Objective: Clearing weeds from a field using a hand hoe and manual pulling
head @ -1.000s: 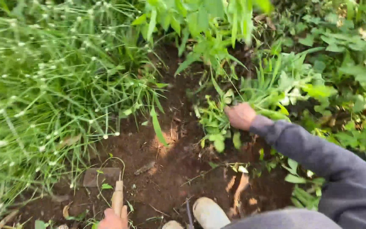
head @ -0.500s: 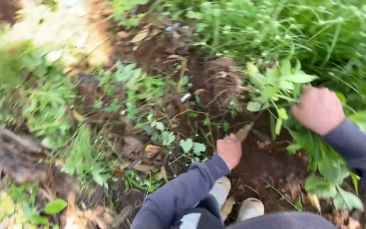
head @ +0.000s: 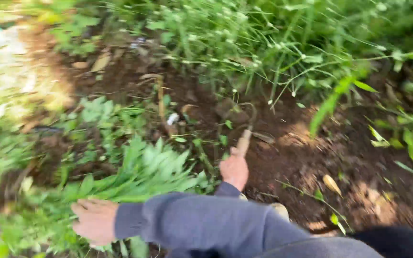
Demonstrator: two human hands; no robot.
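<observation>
Our left hand (head: pixel 235 169) clenches the wooden-handled tool (head: pixel 243 142); our right hand (head: pixel 94 220) rests among leafy weeds (head: pixel 144 174), its grip perhaps closed, too blurred to tell; we'd hold the blade low in the soil (head: pixel 311 162)

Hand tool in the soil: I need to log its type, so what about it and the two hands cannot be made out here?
- Tool head, head view: thin curved metal, smeared by motion blur and partly against dark soil; its type is unclear.
- Left hand: closed on the wooden handle; its forearm is hidden under the right sleeve.
- Right hand: fingertips lost among leafy plants; whether it grips them cannot be told.
</observation>
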